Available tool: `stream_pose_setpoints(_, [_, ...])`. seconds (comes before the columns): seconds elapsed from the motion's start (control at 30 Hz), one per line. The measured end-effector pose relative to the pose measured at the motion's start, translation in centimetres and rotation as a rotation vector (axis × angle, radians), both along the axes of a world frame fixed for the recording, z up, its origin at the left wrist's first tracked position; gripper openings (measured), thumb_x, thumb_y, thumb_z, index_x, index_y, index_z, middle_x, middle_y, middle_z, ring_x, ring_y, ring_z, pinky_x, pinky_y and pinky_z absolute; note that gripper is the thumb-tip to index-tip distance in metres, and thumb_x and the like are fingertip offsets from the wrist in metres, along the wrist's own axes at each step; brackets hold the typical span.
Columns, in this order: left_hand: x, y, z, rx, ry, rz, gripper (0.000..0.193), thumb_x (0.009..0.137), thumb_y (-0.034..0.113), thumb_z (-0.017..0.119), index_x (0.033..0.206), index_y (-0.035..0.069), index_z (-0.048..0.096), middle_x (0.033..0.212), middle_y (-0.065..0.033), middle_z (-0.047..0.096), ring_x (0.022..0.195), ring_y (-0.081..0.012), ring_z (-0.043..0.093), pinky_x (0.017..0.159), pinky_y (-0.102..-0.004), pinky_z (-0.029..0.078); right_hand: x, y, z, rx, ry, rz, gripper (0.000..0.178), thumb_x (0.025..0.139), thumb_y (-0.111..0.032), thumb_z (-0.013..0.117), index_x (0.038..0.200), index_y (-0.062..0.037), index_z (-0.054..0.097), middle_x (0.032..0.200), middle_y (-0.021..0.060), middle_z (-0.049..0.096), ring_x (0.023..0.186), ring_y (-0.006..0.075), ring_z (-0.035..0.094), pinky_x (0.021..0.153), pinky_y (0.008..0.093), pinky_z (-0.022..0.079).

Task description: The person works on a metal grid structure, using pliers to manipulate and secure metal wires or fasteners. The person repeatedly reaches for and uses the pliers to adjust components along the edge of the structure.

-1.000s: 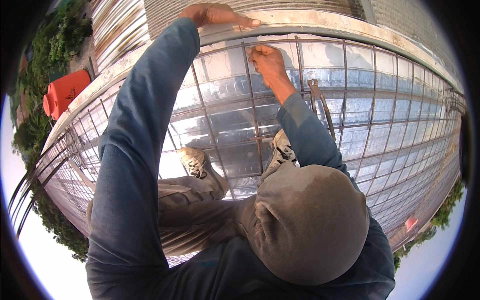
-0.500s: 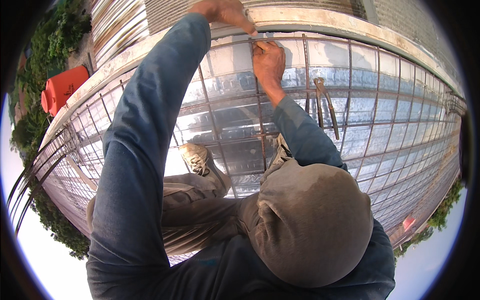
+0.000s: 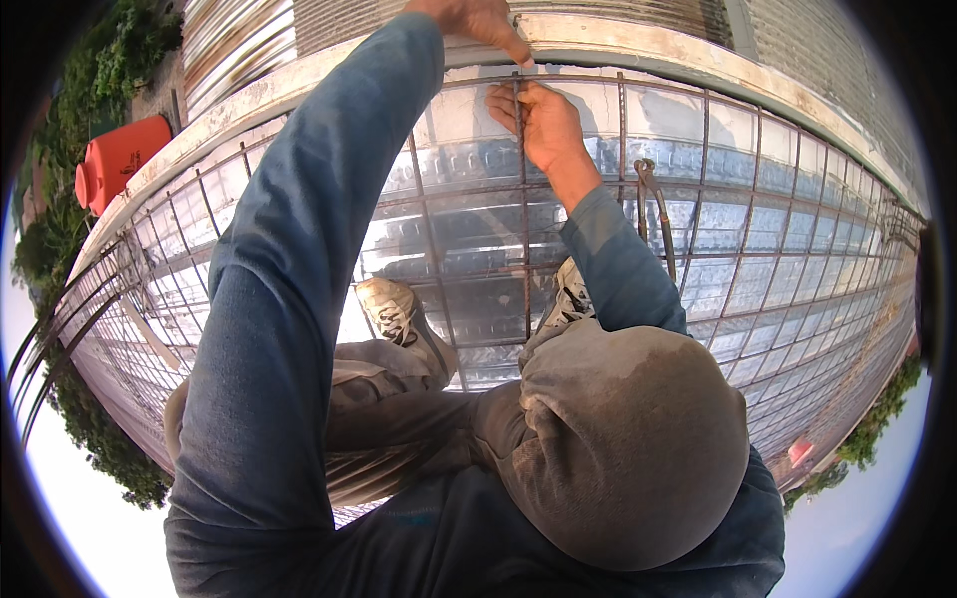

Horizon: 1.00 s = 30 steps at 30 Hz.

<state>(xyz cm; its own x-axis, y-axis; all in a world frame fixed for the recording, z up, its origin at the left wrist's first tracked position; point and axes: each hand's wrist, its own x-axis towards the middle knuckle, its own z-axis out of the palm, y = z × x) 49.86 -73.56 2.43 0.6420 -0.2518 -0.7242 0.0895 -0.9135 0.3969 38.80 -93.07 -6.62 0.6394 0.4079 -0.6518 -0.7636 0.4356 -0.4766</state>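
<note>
My left hand [image 3: 477,20], partly cut off by the top edge, reaches a fingertip down to the top of an upright steel bar. My right hand [image 3: 550,125] is just below, its fingers curled behind and around that bar [image 3: 518,140], thumb side to the right. Anything small between the fingers of either hand is too fine to make out. The bar belongs to a rebar mesh [image 3: 758,189] lying over shiny metal decking [image 3: 469,239]. To the right of my right forearm, a pair of pincers [image 3: 663,214] hangs on the mesh, jaws up.
My shoes [image 3: 391,309] rest among the bars, knees bent. A pale concrete ledge [image 3: 638,38] runs along the far edge, with corrugated roofing [image 3: 638,12] beyond. An orange tank [image 3: 125,164] stands outside at left. Loose bar ends [image 3: 60,339] stick out at the left.
My right hand has turned, and its fingers now reach behind the bar to the left. My left hand has shifted slightly right and up. The view has moved slightly.
</note>
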Motion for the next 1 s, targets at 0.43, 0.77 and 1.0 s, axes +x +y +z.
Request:
stream_pose_setpoints(0.43, [-1.3,-0.3,-2.7,-0.125,-0.105,0.077,0.083,0.062,0.053,0.09,0.123,-0.001,0.077,0.121,-0.0314,0.073,0.107,-0.045,0.074,0.094,-0.0477,0.058,-2.0,2.0,1.7,-0.575,-0.501,0.295,0.026,0.085,-0.001,0.081,0.1,0.0041,0.061,0.089,0.0076,0.066,0.075,0.0185,0.061,0.071,0.0351,0.052])
stream_pose_setpoints(0.77, [-1.5,-0.2,-2.6,-0.127,-0.094,0.104,0.084,0.059,0.051,0.089,0.124,-0.001,0.077,0.124,-0.0335,0.071,0.113,-0.0485,0.071,0.094,-0.0587,0.056,-2.1,1.7,5.6,-1.344,-0.963,0.387,0.033,0.101,-0.023,0.06,0.087,0.0045,0.073,0.084,0.0263,0.071,0.08,0.0477,0.071,0.073,0.057,0.056])
stream_pose_setpoints(1.0, [0.6,0.7,-2.4,-0.034,-0.018,-0.025,0.082,0.074,0.065,0.079,0.126,0.001,0.076,0.137,-0.0242,0.069,0.127,-0.0403,0.065,0.105,-0.0506,0.051,-1.1,2.1,3.9,-1.34,-1.315,0.299,0.017,0.091,-0.013,0.07,0.083,0.0015,0.075,0.085,0.0209,0.074,0.077,0.0451,0.072,0.067,0.0536,0.057])
